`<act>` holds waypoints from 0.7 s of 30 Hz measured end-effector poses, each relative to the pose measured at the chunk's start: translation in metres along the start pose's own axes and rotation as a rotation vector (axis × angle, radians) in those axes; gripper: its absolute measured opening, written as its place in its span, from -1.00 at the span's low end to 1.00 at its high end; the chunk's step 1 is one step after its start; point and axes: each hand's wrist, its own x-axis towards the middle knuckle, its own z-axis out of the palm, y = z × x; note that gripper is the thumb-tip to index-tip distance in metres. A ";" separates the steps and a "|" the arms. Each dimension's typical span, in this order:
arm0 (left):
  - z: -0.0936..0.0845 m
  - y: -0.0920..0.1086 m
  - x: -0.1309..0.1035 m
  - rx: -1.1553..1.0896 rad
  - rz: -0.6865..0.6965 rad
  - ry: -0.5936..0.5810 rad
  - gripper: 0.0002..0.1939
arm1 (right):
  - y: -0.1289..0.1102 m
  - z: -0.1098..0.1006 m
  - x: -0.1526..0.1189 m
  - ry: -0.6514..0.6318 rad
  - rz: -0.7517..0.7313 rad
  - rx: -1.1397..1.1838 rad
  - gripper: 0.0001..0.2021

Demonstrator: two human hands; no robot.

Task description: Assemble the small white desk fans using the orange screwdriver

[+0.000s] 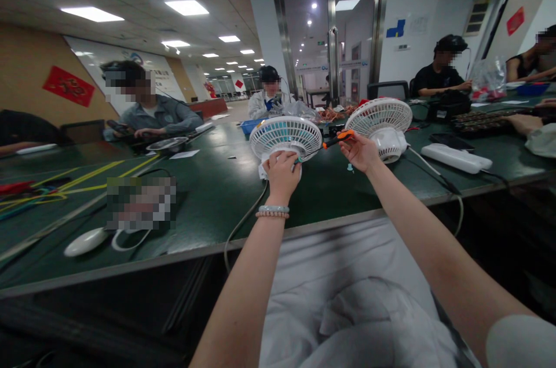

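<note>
A white fan (285, 131) stands on the green table in front of me, its slatted grille towards the far side. My left hand (282, 171) is closed round the housing behind that grille, with a small teal bit by its fingertips. In my right hand (358, 150) is a screwdriver (339, 139) with an orange and black handle. Its shaft points left, to the fan near my left fingers; whether the tip touches a screw I cannot tell. Just beyond my right hand stands a second white fan (380, 119), and a small pale blue piece (350, 167) lies below that hand.
A white power strip (456, 158) and a dark phone (452, 141) lie at right. Cords hang over the table edge. At left are a white computer mouse (86, 241), a metal bowl (167, 145) and yellow tape lines. Several people sit round the table.
</note>
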 end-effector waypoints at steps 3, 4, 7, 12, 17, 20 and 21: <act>0.000 0.000 0.000 0.002 0.004 -0.005 -0.78 | 0.002 -0.001 0.000 0.071 -0.027 0.010 -0.90; 0.000 0.000 0.000 0.004 0.006 -0.007 -0.78 | 0.002 -0.001 0.000 0.090 -0.034 0.016 -0.92; 0.000 -0.001 0.000 0.010 0.011 -0.001 -0.79 | 0.002 0.000 0.000 0.120 -0.045 0.033 -0.95; 0.001 -0.001 0.000 0.018 0.007 0.009 -0.79 | 0.002 0.000 0.001 0.137 -0.047 0.052 -0.94; 0.000 0.000 0.000 0.006 0.003 0.002 -0.79 | 0.002 -0.001 0.002 0.123 -0.039 0.061 -0.97; -0.001 0.000 0.000 0.000 -0.003 -0.004 -0.79 | 0.001 0.000 0.001 0.103 -0.022 0.040 -0.96; -0.001 0.000 0.000 0.000 -0.002 -0.004 -0.79 | 0.001 0.000 0.000 0.093 -0.024 0.033 -0.96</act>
